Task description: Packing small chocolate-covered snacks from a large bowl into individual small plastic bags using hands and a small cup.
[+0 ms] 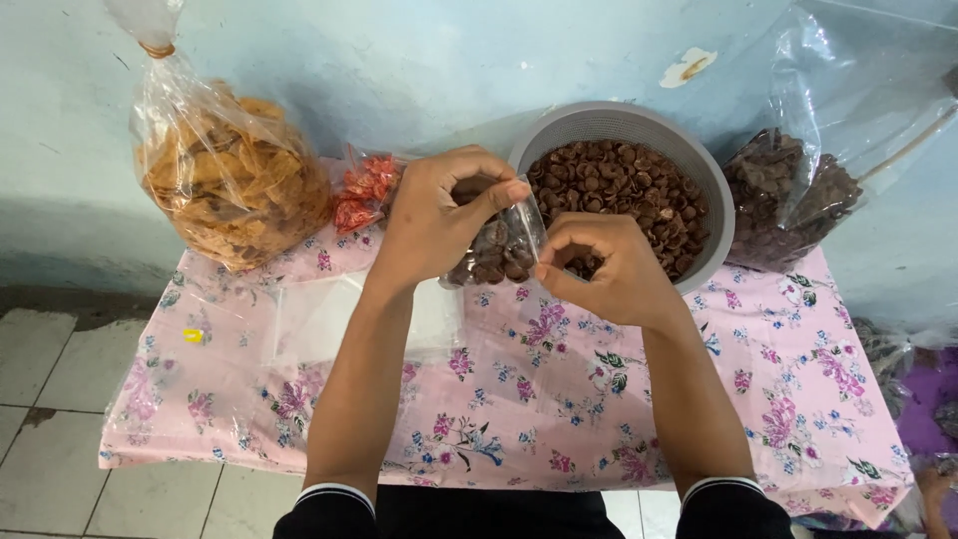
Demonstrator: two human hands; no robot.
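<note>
You have a tied bag of yellow chips (pixel 228 180) at far left, a small packet of red snacks (pixel 364 192) beside it, and a pink flowered cloth (pixel 559 399) underneath.

Small bag (pixel 502 245) btwn chip bag (pixel 232 180) left, bowl (pixel 689 150) right, probably over table (pixel 519 399).

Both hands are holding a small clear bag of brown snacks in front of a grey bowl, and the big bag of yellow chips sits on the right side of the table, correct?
Not quite: the head view shows the big bag of yellow chips on the left side of the table, not the right. The rest holds: left hand and right hand hold the small clear bag before the grey bowl.
</note>
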